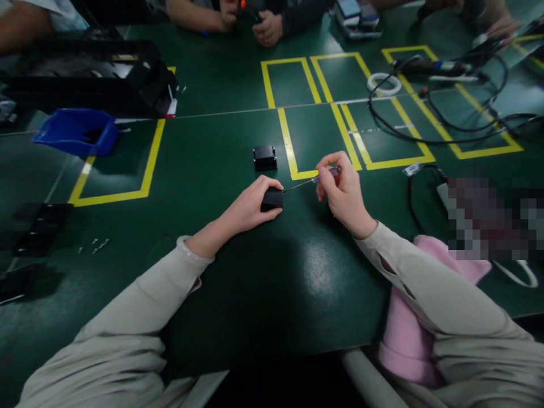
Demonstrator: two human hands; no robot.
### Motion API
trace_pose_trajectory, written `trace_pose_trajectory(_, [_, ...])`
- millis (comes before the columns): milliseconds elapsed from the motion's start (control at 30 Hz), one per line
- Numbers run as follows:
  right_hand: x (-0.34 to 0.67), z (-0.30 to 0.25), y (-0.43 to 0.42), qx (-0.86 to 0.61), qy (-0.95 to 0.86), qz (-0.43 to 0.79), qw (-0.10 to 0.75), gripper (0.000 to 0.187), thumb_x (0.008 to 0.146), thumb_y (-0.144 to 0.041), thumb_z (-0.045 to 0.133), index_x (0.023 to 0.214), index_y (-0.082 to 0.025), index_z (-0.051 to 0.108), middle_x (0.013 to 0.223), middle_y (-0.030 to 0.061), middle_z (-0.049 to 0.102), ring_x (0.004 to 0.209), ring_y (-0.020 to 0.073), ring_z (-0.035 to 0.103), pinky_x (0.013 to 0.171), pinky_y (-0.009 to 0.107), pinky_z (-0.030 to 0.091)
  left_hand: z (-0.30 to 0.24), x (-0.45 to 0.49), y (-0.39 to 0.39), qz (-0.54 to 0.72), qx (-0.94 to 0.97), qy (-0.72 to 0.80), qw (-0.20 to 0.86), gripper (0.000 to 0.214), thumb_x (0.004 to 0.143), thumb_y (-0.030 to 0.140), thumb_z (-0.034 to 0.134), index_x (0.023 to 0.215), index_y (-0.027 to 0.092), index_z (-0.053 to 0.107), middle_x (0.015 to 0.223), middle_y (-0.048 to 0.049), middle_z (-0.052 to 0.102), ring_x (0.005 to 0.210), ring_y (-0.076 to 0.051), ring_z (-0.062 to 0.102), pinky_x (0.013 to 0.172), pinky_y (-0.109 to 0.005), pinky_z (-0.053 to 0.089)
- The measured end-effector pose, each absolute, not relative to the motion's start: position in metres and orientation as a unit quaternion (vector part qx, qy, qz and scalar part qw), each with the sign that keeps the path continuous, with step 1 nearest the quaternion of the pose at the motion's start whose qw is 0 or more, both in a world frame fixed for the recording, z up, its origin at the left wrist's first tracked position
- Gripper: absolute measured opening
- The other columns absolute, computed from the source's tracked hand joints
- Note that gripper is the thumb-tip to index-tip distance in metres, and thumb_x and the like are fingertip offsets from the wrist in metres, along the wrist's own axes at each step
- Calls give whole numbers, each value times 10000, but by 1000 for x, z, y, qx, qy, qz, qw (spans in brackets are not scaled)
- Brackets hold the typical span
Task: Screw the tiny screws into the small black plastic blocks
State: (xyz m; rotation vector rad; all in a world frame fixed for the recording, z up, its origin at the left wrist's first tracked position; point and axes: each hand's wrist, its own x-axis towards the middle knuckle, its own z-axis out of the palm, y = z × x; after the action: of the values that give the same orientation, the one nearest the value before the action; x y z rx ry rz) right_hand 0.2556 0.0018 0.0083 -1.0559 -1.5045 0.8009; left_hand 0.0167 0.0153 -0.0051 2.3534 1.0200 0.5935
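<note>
My left hand (254, 205) grips a small black block (272, 199) on the green table, thumb on the near side and fingers over the far side. My right hand (342, 190) is closed round the clear handle of a screwdriver (315, 179). Its thin shaft points left, and the tip meets the right side of the block or lies very close to it. Just beyond my left hand sits a second black block (264, 157) with small shiny bits at its sides.
A blue bin (79, 133) and a long black housing (89, 76) stand at the left. Several small screws (96, 245) lie near the left edge. Black cables (446, 136) and a white ring (383, 84) are at the right, a pink cloth (410, 340) by my right sleeve. Co-workers' hands (268, 28) show across the table.
</note>
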Motion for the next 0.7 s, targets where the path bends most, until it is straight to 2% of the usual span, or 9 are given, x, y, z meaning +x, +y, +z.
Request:
trace_pose_trajectory(133, [256,9,2,-445,-636,337,533,262,991,-515,565,938,-268,497,552,-81,488,441,112,500,457,290,384,-5,17,15,217,866,373,252,389,876,265,677,1219,200,505,1218,-84,582,1122,-244,602,988,-388,494])
trace_pose_trajectory(333, [256,8,3,-446,-628,349,533,308,985,-541,571,869,-269,483,503,-96,430,379,98,438,409,289,303,-5,16,16,217,868,371,248,388,876,266,676,1217,203,502,1221,-84,584,1117,-244,605,982,-391,496])
trace_pose_trajectory(533, [256,9,3,-443,-632,342,536,285,981,-532,575,911,-267,498,556,-81,494,430,105,492,444,288,371,-6,17,16,219,867,372,247,385,874,266,676,1212,205,503,1216,-84,586,1120,-246,604,990,-395,494])
trace_pose_trajectory(700, [257,10,3,-442,-637,349,527,299,981,-521,586,860,-263,495,486,-90,461,389,102,454,417,287,310,-5,16,16,219,869,369,248,387,878,264,678,1217,199,503,1213,-84,583,1110,-239,604,977,-384,498])
